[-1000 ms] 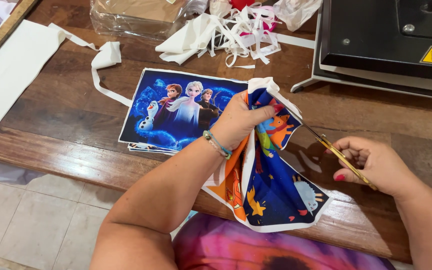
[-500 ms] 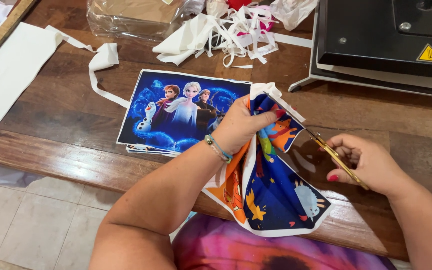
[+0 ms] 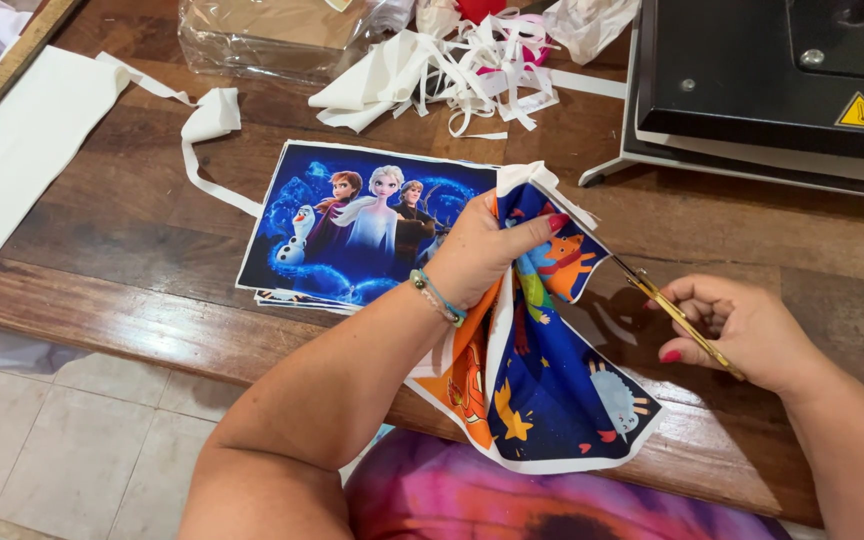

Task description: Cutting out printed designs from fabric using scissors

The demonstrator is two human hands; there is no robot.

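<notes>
Two hands engaged | left hand (image 3: 477,255) clamps folded printed fabric (image 3: 542,390) | right hand (image 3: 742,330) closed on gold scissors (image 3: 667,310) | blades point up-left, tips touching the fabric's white edge beside the left fingertips

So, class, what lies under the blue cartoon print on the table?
Under the print, more sheet edges peep out at its lower edge. Their pictures are covered.
</notes>
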